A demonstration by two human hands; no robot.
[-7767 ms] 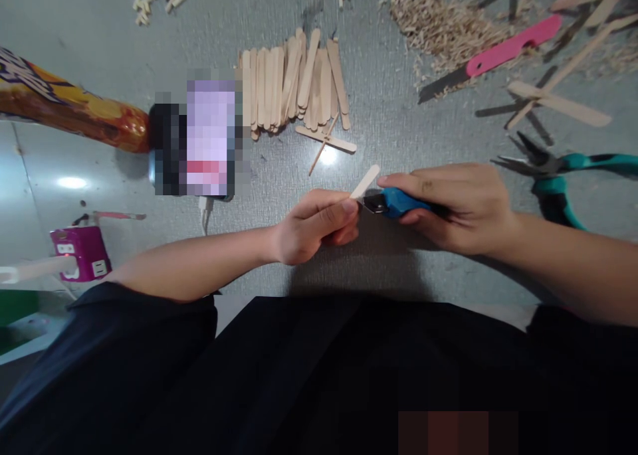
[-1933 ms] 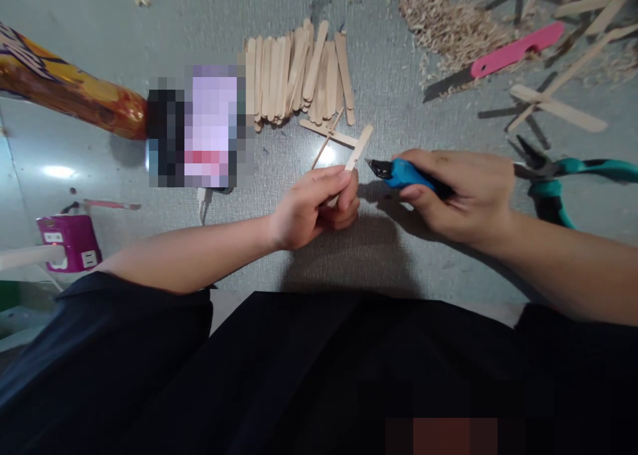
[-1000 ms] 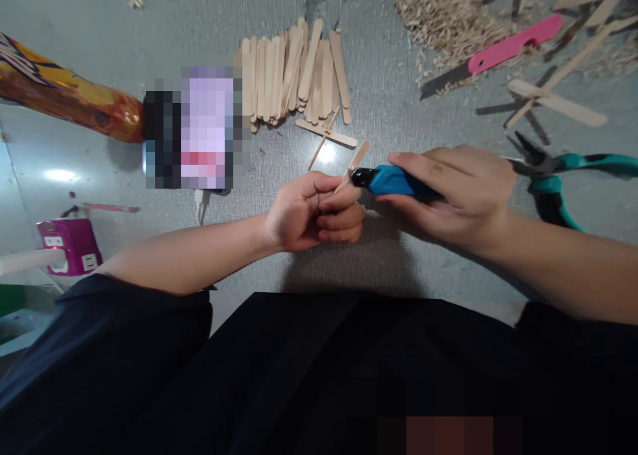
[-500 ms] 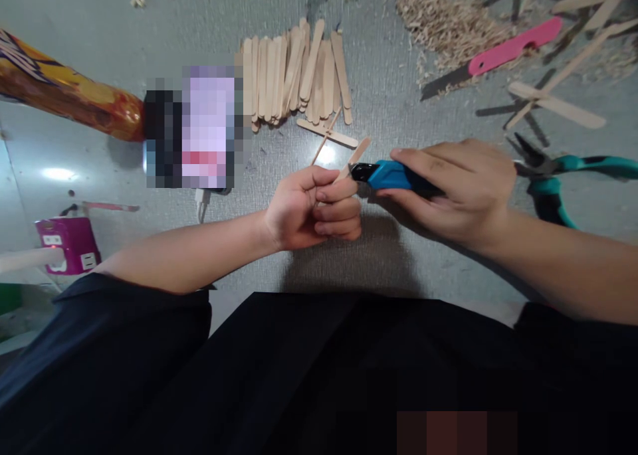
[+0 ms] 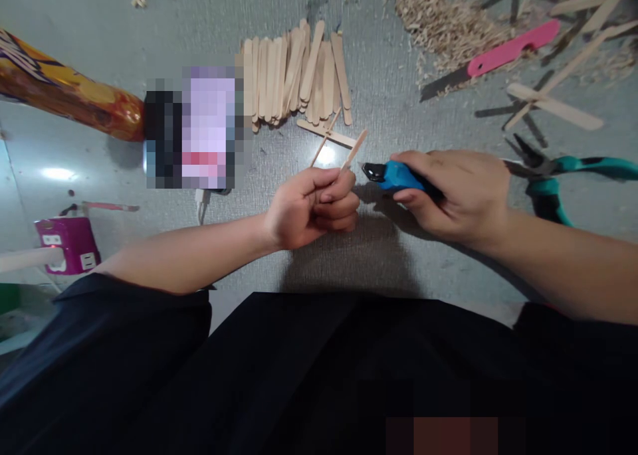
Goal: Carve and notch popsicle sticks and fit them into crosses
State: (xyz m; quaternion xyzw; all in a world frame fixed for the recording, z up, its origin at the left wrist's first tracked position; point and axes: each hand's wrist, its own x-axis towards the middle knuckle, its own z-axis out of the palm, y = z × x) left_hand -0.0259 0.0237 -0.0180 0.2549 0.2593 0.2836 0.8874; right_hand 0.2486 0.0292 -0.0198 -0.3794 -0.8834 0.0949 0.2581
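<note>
My left hand (image 5: 316, 208) pinches a flat wooden stick (image 5: 354, 150), whose rounded end points up and to the right. To its right, my right hand (image 5: 451, 192) is wrapped round a blue and black cutter (image 5: 399, 176); the black tip points left and stands a little apart from the stick. Just beyond my left hand, a wooden stick (image 5: 339, 136) lies on the table with a thin strip crossing it. A row of loose wooden sticks (image 5: 284, 76) spreads behind that.
Pliers (image 5: 545, 169) lie beside my right hand. Further back are a pink-handled blade (image 5: 516, 48), wood shavings (image 5: 443, 26) and crossed sticks (image 5: 573, 111). On the left are a phone (image 5: 207, 123), an orange and yellow package (image 5: 64, 86) and a purple power socket (image 5: 70, 242).
My right hand has drawn the cutter back to the right, off the stick. The stick in my left hand has turned and now shows more of its narrow edge.
</note>
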